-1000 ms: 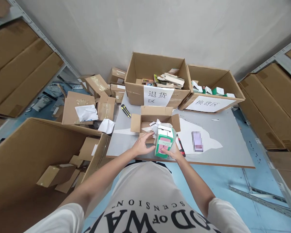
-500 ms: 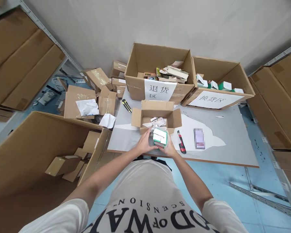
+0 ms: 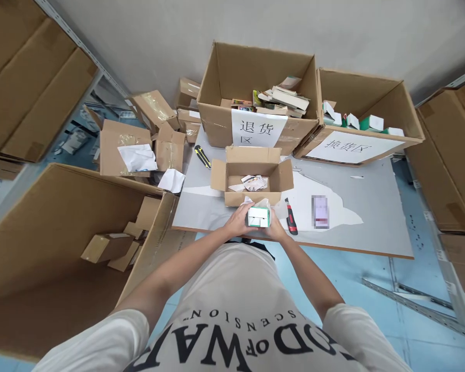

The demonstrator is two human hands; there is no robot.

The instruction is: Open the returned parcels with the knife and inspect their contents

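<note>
While both forearms are stretched forward over the table's (image 3: 372, 217) near edge, a small green-and-white carton (image 3: 259, 216) is gripped between the left hand (image 3: 238, 221) at its nine o'clock side and the right hand (image 3: 276, 230) at its three o'clock side. Its white top is turned upward, its long axis running nine to three. An open cardboard box (image 3: 251, 178) sits just beyond at twelve o'clock, a red knife (image 3: 291, 219) at three o'clock.

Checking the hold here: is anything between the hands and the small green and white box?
Nothing visible. The left hand and right hand grip the small green and white box directly from either side, just in front of the open carton on the table.
</note>
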